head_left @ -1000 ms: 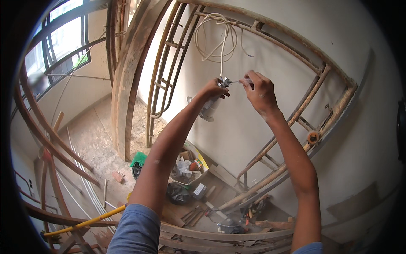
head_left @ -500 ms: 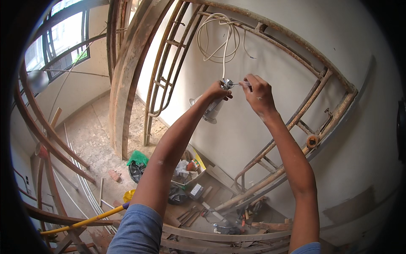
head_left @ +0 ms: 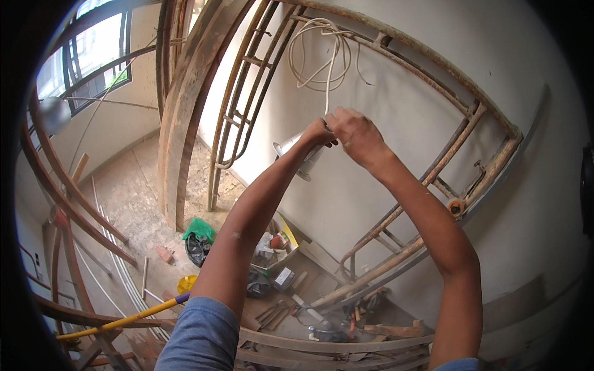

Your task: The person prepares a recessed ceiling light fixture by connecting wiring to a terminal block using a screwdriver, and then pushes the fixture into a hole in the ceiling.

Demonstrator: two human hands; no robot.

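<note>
- Presently, the grey-white lamp-like fitting (head_left: 309, 164) lies just below and slightly left of the two joined hands, partly behind the left forearm.
- Its long axis slants from the left hand (head_left: 319, 132) down and a little leftward; that hand is the nearer, with the right hand (head_left: 359, 134) up against it from the other side.
- Left hand: fingers curled closed around the fitting's upper end.
- Right hand: fingers bent and bunched beside the left fingertips, somewhat blurred; I cannot tell whether they pinch anything.
- Fitting's look: pale, smooth body, dull grey where it shows right of the forearm, with a flared rim at the lower end; a whitish part shows left of the forearm. Its upper end is hidden by the hands.
- White cable (head_left: 327, 102) drops to the hands from a loose coil (head_left: 296, 64) hanging near the rusty scaffold frame (head_left: 455, 145), in front of the pale wall (head_left: 396, 148).
</note>
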